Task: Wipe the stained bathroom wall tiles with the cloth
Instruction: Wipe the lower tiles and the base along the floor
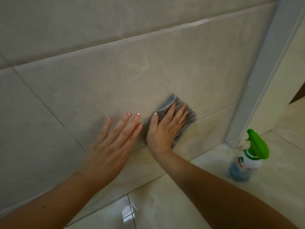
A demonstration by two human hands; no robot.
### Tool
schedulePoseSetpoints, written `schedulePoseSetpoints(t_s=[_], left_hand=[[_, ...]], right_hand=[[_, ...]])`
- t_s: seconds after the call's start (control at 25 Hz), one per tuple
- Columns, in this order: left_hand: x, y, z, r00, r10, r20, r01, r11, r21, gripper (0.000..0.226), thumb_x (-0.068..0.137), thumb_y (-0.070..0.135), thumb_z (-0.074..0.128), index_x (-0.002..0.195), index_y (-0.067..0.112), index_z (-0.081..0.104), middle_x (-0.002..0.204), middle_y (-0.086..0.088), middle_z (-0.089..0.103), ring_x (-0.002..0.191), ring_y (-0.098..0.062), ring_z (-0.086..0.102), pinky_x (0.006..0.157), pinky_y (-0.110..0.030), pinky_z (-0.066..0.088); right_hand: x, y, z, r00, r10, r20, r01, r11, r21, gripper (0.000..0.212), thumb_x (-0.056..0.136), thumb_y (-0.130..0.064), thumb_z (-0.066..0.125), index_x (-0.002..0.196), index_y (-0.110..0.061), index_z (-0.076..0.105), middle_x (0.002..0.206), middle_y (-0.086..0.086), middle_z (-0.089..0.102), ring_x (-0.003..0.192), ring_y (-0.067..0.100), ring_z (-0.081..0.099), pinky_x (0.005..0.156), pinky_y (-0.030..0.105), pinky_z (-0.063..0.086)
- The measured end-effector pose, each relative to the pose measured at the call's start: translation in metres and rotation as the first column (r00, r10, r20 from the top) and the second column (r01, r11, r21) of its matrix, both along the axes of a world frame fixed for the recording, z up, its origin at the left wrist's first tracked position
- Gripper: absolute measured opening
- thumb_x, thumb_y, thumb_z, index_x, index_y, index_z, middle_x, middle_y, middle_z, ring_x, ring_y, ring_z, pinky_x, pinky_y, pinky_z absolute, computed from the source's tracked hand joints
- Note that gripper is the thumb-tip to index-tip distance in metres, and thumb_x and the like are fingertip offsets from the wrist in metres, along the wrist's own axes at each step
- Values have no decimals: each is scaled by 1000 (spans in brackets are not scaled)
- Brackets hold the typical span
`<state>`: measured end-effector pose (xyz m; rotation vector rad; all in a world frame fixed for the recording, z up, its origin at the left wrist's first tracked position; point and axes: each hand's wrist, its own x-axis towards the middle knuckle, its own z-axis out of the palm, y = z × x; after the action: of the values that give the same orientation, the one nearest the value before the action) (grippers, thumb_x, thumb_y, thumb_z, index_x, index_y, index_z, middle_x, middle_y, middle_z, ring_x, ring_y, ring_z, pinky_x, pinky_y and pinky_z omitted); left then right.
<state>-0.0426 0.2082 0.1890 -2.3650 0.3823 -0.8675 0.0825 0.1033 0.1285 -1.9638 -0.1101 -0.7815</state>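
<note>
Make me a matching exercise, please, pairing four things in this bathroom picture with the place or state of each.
Things:
1 cloth
2 left hand
3 spray bottle
4 right hand

States:
A stands on the floor
B lies flat on bare wall tile
C trapped between a palm and the wall tile
D presses on fabric with straight fingers

Pairs: 1-C, 2-B, 3-A, 4-D

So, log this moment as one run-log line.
right hand presses cloth on wall tile | left hand flat on tile | spray bottle on floor
</note>
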Motion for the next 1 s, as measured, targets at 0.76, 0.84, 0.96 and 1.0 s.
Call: schedulePoseSetpoints(t_s=[0.76,0.84,0.96,1.0], left_hand=[[-16,15,-19,993,117,-30,-117,993,6,73,84,7,56,152,3,30,162,-15,20,150,-31,18,121,-54,14],[-23,24,-19,990,138,-32,-138,990,19,72,85,9,55,152,3,29,162,-15,20,150,-32,16,121,-54,13],[-38,36,-17,987,154,-44,-152,988,36,71,86,9,55,152,3,30,162,-15,21,150,-32,16,121,-54,12],[-45,41,-16,986,160,-37,-159,987,33,71,86,9,55,152,3,30,162,-14,21,150,-31,17,121,-53,12]], right_hand=[[44,-40,-16,994,-110,-9,110,992,62,63,99,-39,27,150,-5,13,157,27,14,146,43,10,121,50,6],[34,-28,-30,992,-108,-57,114,988,100,63,101,-39,23,151,-3,13,157,28,13,146,44,10,120,50,5],[-1,0,-62,999,-19,50,23,995,-101,59,104,-40,22,152,-7,14,155,31,15,144,48,12,120,55,7],[-12,6,-72,995,41,92,-22,980,-199,58,103,-41,24,151,-10,11,155,29,13,144,47,10,120,55,6]])
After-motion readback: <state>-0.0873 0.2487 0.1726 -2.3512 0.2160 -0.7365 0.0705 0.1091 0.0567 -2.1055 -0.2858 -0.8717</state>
